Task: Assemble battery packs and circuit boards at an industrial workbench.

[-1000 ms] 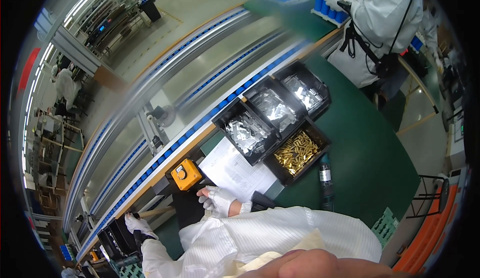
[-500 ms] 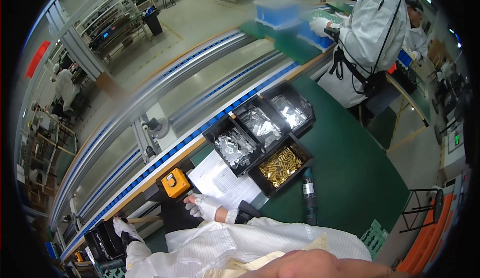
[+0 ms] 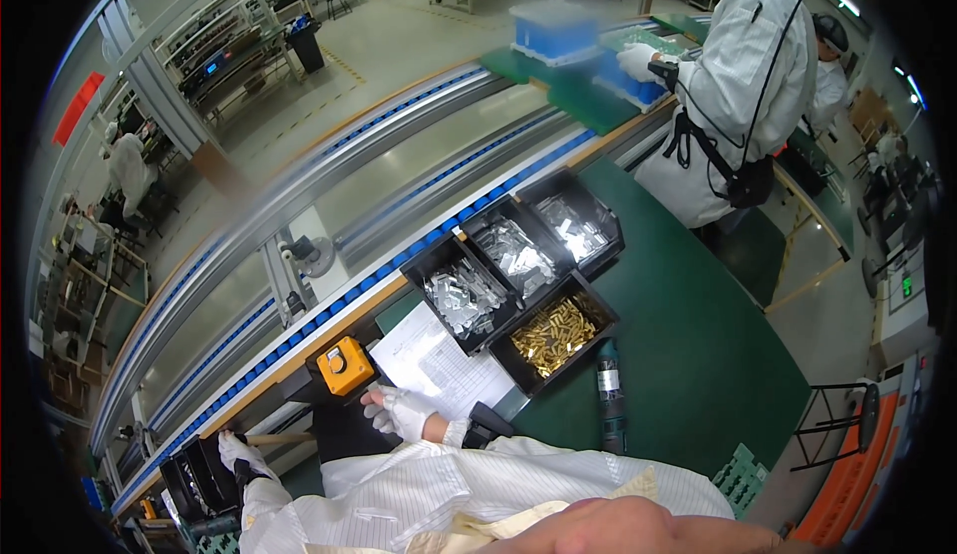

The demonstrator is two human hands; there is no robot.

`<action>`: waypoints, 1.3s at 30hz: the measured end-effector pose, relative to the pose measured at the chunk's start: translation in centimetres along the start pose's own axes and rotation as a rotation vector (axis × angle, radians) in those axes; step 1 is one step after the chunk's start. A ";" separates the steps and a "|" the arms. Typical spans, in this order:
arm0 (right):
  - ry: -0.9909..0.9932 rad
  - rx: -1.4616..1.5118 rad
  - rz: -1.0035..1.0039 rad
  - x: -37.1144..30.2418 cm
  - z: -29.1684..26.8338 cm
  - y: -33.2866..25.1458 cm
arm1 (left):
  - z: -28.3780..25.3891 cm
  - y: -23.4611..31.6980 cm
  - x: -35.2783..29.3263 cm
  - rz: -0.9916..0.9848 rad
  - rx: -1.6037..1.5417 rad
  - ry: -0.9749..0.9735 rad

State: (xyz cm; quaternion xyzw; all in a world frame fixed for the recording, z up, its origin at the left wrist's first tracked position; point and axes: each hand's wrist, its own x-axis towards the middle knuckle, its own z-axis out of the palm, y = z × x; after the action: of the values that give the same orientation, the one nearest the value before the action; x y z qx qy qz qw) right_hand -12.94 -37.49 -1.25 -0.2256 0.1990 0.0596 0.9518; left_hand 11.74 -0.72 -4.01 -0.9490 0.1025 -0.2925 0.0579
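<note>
My left hand [image 3: 239, 451], in a white glove with a dark wrist strap, reaches out at the lower left. It rests at the edge of a black bin [image 3: 191, 479] holding dark parts; its fingertips are too small to make out clearly. Loosely curled, with fingers apart and nothing visible in them, my right hand [image 3: 401, 415] hovers at the near left corner of a printed paper sheet [image 3: 439, 363]. Its white glove leaves some fingertips bare. Just beyond it sits an orange control box [image 3: 345, 366] with a black knob.
Black bins hold silver metal pieces [image 3: 464, 300] and brass-coloured fittings [image 3: 551, 338]. A dark cylindrical power screwdriver [image 3: 610, 400] lies on the green table [image 3: 698, 325]. A roller conveyor [image 3: 399, 260] runs along the far edge. A co-worker [image 3: 748, 86] stands at right by blue crates [image 3: 553, 31].
The view has shifted slightly. Both my hands stay in about the same places. The co-worker at the right has shifted posture a little.
</note>
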 end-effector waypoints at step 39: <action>0.054 -0.124 -0.104 -1.3 0.1 -1.2 | 0.0 1.0 0.4 -0.164 -0.078 -0.041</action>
State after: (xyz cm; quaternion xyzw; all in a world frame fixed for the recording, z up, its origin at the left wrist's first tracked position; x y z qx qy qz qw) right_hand -13.84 -38.59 -0.19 -0.2956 0.2086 0.0160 0.9321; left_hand 11.85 -1.82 -3.96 -0.9615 0.0347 -0.2727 -0.0009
